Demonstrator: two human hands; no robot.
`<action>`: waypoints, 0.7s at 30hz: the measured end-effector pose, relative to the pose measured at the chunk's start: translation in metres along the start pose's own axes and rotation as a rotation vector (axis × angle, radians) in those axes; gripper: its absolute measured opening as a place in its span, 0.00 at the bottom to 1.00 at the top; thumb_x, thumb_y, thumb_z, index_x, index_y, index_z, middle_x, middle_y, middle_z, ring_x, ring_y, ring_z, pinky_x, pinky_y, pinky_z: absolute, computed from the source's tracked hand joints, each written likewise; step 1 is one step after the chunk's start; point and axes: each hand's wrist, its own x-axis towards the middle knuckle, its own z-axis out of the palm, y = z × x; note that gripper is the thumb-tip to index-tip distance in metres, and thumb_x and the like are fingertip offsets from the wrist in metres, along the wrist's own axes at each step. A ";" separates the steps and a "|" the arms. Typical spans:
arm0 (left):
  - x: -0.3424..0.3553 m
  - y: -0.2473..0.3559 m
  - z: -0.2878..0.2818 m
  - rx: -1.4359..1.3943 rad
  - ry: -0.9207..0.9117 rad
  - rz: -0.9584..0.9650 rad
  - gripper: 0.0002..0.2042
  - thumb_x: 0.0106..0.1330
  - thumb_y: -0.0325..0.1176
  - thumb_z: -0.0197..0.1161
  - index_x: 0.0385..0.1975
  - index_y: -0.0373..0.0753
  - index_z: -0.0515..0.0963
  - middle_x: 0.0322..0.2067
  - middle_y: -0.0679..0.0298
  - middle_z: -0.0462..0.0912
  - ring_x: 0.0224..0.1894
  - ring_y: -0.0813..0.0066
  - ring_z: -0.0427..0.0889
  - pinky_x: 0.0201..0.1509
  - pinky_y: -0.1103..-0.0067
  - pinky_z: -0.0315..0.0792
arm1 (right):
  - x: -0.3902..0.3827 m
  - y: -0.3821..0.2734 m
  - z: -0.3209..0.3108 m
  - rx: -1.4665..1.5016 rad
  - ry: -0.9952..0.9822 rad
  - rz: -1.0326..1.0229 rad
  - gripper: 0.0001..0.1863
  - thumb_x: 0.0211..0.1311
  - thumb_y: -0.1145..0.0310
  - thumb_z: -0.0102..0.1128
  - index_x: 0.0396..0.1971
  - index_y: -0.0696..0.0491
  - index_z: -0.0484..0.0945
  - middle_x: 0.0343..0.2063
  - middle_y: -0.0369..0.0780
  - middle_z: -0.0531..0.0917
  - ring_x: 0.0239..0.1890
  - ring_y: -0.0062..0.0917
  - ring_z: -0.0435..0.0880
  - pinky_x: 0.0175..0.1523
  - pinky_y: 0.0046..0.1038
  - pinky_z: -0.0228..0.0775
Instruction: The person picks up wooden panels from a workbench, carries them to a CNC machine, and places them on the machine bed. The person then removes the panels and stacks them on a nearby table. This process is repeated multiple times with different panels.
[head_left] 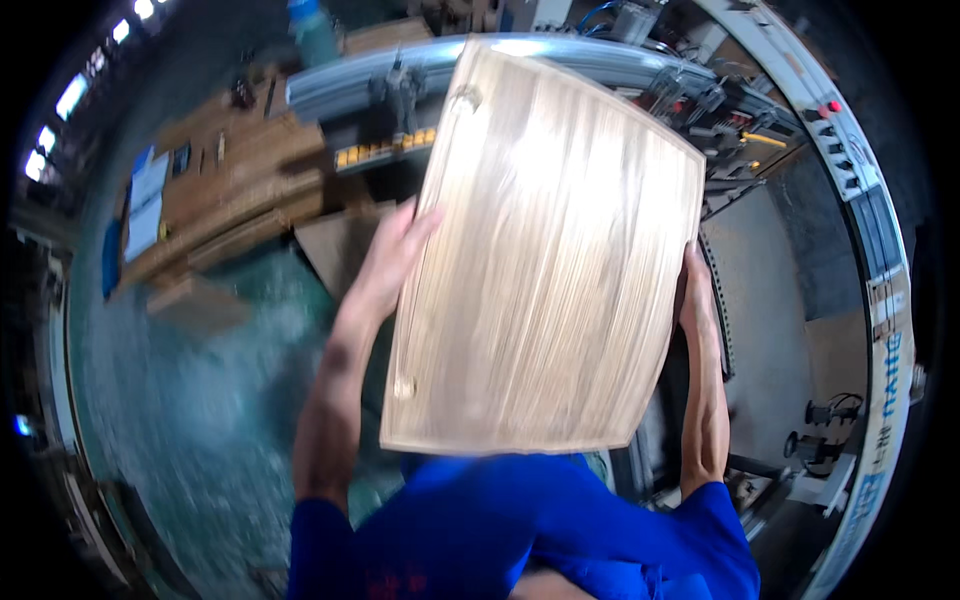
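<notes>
A large light-brown wooden panel (545,270), with lengthwise grain and a raised rim, is held up in front of my body. Two round recesses show near its left edge, one at the top and one at the bottom. My left hand (390,250) grips the left edge, thumb over the front face and the other fingers hidden behind. At the opposite edge, my right hand (697,285) is closed round the panel's side, its fingers mostly out of sight behind the wood. The panel leans slightly, its top tipped to the right.
Behind the panel runs a machine with a long metal beam (340,85) and a yellow segmented strip (385,150). A white control rail (850,170) with knobs and a red button curves along the right. Stacked wooden boards (225,185) stand at left, with papers (148,205) on top, above a green floor (200,400).
</notes>
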 end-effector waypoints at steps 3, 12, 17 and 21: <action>-0.011 0.005 0.001 0.118 0.054 0.018 0.19 0.80 0.40 0.52 0.56 0.30 0.77 0.47 0.64 0.83 0.47 0.82 0.79 0.54 0.79 0.75 | -0.016 -0.030 -0.001 0.074 -0.023 -0.090 0.31 0.79 0.50 0.49 0.65 0.62 0.71 0.59 0.43 0.81 0.59 0.28 0.79 0.64 0.32 0.68; -0.053 0.030 0.025 0.157 0.171 0.081 0.19 0.81 0.38 0.50 0.59 0.29 0.74 0.48 0.64 0.81 0.50 0.80 0.77 0.57 0.78 0.72 | -0.014 -0.053 0.007 0.160 -0.169 -0.145 0.31 0.78 0.49 0.47 0.65 0.61 0.70 0.58 0.42 0.81 0.58 0.26 0.80 0.63 0.30 0.68; -0.060 0.039 0.041 0.166 0.245 0.103 0.17 0.81 0.37 0.50 0.57 0.30 0.75 0.45 0.67 0.81 0.47 0.84 0.75 0.55 0.80 0.71 | -0.001 -0.049 0.007 0.168 -0.197 -0.145 0.32 0.78 0.49 0.48 0.66 0.61 0.69 0.60 0.43 0.79 0.60 0.26 0.78 0.65 0.31 0.66; -0.064 0.036 0.036 0.234 0.253 0.121 0.18 0.81 0.37 0.51 0.58 0.29 0.75 0.47 0.66 0.81 0.49 0.82 0.76 0.56 0.79 0.71 | 0.001 -0.056 0.007 0.175 -0.228 -0.163 0.32 0.77 0.49 0.48 0.66 0.61 0.69 0.60 0.44 0.79 0.61 0.27 0.78 0.65 0.32 0.66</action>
